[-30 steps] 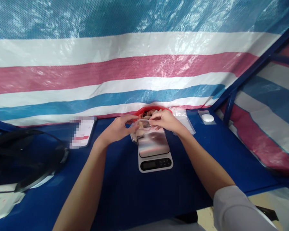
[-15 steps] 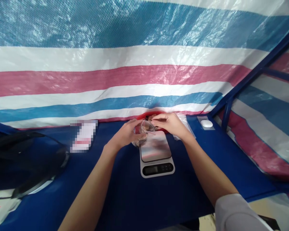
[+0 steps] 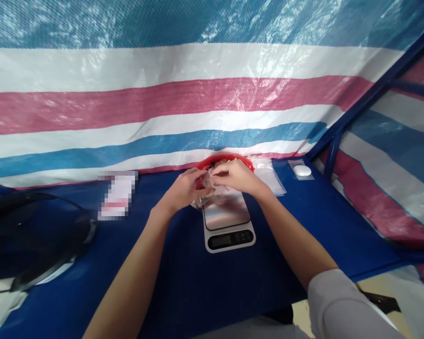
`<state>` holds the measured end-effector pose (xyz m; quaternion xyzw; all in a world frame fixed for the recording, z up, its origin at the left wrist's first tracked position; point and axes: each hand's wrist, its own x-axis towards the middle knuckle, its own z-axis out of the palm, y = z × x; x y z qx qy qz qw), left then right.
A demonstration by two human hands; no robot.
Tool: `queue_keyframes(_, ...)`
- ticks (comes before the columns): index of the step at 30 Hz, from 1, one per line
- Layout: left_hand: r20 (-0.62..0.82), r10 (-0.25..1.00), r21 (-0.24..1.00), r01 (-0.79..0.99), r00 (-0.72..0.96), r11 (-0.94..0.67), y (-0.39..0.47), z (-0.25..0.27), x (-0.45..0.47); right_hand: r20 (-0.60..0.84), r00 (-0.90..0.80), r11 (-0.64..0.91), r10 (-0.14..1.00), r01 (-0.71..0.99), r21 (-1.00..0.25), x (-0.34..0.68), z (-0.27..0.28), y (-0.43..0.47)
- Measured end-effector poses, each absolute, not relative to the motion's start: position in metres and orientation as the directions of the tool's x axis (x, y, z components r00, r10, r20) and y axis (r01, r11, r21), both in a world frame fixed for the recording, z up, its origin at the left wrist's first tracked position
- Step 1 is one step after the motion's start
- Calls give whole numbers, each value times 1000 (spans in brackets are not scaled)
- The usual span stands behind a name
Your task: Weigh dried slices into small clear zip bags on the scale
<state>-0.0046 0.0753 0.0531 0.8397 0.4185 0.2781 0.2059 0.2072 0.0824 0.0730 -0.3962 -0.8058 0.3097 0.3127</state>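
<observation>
My left hand (image 3: 183, 189) is closed around a clear plastic bag (image 3: 199, 202), above the far left edge of a white kitchen scale (image 3: 227, 216). Fingers of my right hand (image 3: 237, 176) are pinched together at the top of the bag; whatever lies between the fingertips is hidden. Just behind both hands stands a red basket (image 3: 233, 157) with brownish pieces inside, partly covered by my hands. The scale has a shiny metal plate and a dark display whose reading I cannot make out.
Flat clear bags (image 3: 268, 176) lie right of the basket. Farther right a white rounded object (image 3: 302, 170) rests on a small clear bag. A blurred-out paper (image 3: 119, 195) and a black strapped item (image 3: 38, 235) are on the left. A striped tarp (image 3: 162, 103) hangs behind the blue table (image 3: 183, 282).
My right hand has moved left from beside the basket's contents to the bag's top. The bag looks more gathered between my hands. The view has shifted slightly.
</observation>
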Motion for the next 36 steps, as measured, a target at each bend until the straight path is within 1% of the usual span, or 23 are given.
queue_keyframes(2,241,836,599,602,492,-528,75,55,-7,267,-500,458,824,312,-832,214,69,86)
queue_keyframes(4,172,866,621,631,469,-465,74,57,-12,277,-492,417,825,202,-886,220,66,88)
queue_keyframes(7,54,900,657,663,433,-358,73,61,-22,266,-470,357,842,115,-927,227,66,89)
queue_keyframes(10,-18,909,707,648,417,-283,73,64,-31,273,-453,335,848,60,-940,230,69,88)
queue_keyframes(13,-41,914,777,588,404,-225,73,63,-35,317,-440,368,840,33,-929,230,71,89)
queue_keyframes(16,-66,915,862,485,399,-150,73,57,-34,324,-427,364,844,15,-931,230,68,92)
queue_keyframes(19,-64,920,925,370,387,-91,73,50,-33,304,-398,318,866,-32,-948,231,62,97)
queue_keyframes(23,-22,947,958,276,320,-71,72,52,-32,235,-338,226,911,-66,-972,236,55,102)
queue_keyframes(25,-2,958,957,277,286,-81,71,58,-32,190,-322,174,928,-79,-982,239,53,105)
queue_keyframes(28,41,967,917,375,252,-137,75,71,-30,141,-250,110,958,-137,-984,243,52,113)
queue_keyframes(32,185,965,777,574,184,-258,88,89,-26,121,-139,99,983,-159,-982,243,56,128)
queue_keyframes(34,232,957,708,644,175,-289,95,97,-23,105,-136,84,985,-152,-985,241,58,134)
queue_keyframes(36,250,951,650,696,181,-303,101,104,-20,101,-150,79,983,-148,-986,238,57,140)
